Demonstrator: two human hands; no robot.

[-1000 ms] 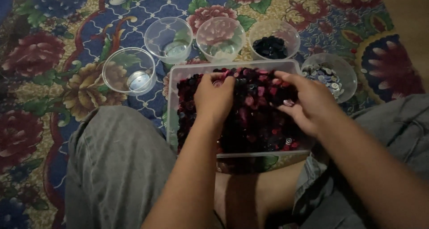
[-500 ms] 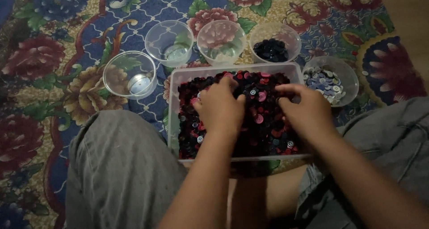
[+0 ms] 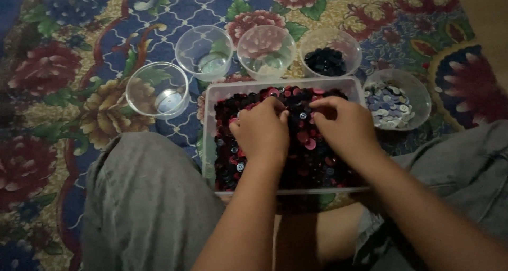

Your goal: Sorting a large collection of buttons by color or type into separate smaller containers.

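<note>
The clear rectangular tub point(image 3: 209, 144) sits at the carpet's point(image 3: 79, 17) near edge between the person's knees, still heaped with mixed red, black and pale buttons point(image 3: 317, 165), so most of the sorting looks left to do. The left hand point(image 3: 263, 129) lies palm down on the heap, fingers curled into it; I cannot tell whether it pinches anything. The right hand point(image 3: 341, 124) rests likewise, fingertips bent among the buttons. Beyond the tub stand 5 clear cups: 1 with dark buttons point(image 3: 326, 60), 1 with pale buttons point(image 3: 390, 104) toward the right edge, and 3 nearly empty cups point(image 3: 203, 51).
</note>
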